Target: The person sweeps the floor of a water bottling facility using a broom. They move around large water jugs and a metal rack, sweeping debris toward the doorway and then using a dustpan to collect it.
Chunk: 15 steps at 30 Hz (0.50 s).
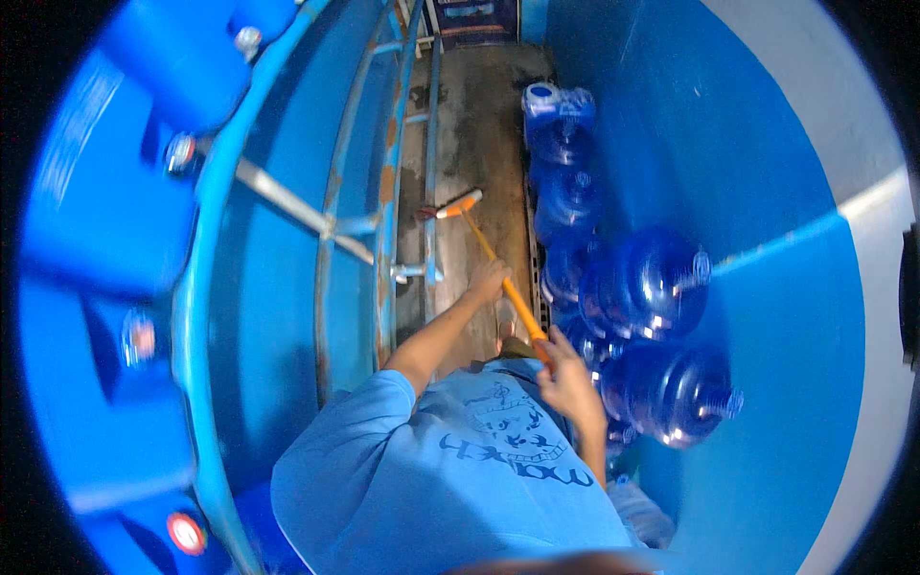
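Both my hands are wrapped round the yellow-orange handle of a long floor squeegee (520, 309). My left hand (490, 280) grips it lower down, ahead of me, with the arm reaching out. My right hand (565, 376) is closed near the handle's top end, close to my body. The squeegee's orange and white crosswise head (460, 204) rests on the grey floor (470, 125), tilted, with its left end near the metal frame. Its lower edge is too small to make out.
Along the right wall stand several clear blue water jugs (647, 283), some stacked on others. On the left runs a rusty light-blue metal frame (388, 192), with large blue drums (105, 230) beyond it. The narrow floor strip lies between frame and jugs, dark and stained in patches.
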Each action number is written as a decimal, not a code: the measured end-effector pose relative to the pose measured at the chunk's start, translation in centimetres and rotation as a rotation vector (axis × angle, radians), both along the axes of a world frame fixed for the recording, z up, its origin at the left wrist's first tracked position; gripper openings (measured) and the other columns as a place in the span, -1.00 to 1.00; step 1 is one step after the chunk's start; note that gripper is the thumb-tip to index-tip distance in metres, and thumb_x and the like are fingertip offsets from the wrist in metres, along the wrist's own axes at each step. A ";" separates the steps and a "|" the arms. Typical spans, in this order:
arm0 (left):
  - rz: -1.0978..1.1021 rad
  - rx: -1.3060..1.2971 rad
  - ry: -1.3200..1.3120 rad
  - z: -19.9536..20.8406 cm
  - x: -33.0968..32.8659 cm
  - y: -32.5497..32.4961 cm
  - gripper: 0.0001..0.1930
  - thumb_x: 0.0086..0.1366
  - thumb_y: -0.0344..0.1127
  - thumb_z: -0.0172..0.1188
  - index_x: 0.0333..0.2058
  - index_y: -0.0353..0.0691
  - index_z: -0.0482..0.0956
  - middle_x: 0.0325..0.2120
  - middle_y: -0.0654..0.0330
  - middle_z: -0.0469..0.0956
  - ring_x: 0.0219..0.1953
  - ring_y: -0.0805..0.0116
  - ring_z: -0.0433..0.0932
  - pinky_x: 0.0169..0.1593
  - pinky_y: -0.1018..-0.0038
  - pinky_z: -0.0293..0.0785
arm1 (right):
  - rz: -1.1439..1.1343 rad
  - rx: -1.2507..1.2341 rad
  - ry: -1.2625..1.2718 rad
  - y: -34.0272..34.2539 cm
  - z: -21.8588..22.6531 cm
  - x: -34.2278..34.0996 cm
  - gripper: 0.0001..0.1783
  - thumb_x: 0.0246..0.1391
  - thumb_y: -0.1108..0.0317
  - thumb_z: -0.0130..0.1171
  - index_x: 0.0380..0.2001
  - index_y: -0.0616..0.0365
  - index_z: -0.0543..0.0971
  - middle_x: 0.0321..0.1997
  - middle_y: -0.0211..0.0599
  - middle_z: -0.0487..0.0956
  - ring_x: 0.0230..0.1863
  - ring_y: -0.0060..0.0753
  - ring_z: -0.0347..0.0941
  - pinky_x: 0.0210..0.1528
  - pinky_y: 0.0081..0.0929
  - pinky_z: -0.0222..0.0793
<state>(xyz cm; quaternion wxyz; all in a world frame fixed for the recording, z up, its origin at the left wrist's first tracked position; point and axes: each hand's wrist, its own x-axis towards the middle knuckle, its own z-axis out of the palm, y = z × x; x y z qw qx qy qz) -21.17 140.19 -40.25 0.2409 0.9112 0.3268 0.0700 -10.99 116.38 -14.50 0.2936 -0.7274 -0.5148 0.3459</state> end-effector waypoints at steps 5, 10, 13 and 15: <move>-0.174 0.059 0.106 -3.0 2.3 8.9 -0.86 0.03 -0.31 0.18 -0.37 -0.09 0.53 -0.23 0.15 0.53 -0.11 0.06 0.47 -0.06 0.18 0.38 | 0.353 -0.353 -0.284 13.9 -3.2 2.2 -0.67 -0.02 0.42 0.06 -0.17 0.36 0.44 -0.36 0.16 0.57 -0.28 0.14 0.53 -0.18 -0.02 0.43; 0.096 -0.309 -0.415 -0.4 6.3 15.6 -0.88 0.02 -0.31 0.18 -0.44 -0.11 0.47 -0.39 0.10 0.51 -0.22 0.02 0.49 -0.13 0.20 0.39 | 0.429 -0.108 -0.338 26.1 1.9 8.9 -0.77 -0.20 0.42 0.19 -0.41 0.33 0.53 -0.42 0.13 0.57 -0.30 0.12 0.53 -0.22 -0.08 0.46; 0.055 -0.167 -0.450 3.2 10.5 23.2 -0.85 0.04 -0.30 0.15 -0.50 -0.15 0.36 -0.54 0.07 0.39 -0.42 0.04 0.44 -0.33 0.20 0.32 | 0.378 -0.033 -0.435 33.1 6.6 12.7 -0.82 -0.26 0.43 0.22 -0.52 0.32 0.54 -0.43 0.09 0.57 -0.31 0.10 0.54 -0.24 -0.10 0.47; -0.002 -0.196 -0.506 4.6 12.1 27.5 -0.92 0.04 -0.36 0.06 -0.53 -0.14 0.34 -0.54 0.11 0.39 -0.40 0.05 0.44 -0.36 0.28 0.27 | 0.306 0.150 -0.529 36.0 8.8 13.4 -0.78 -0.26 0.43 0.23 -0.47 0.34 0.54 -0.52 0.08 0.55 -0.39 0.09 0.54 -0.31 -0.09 0.47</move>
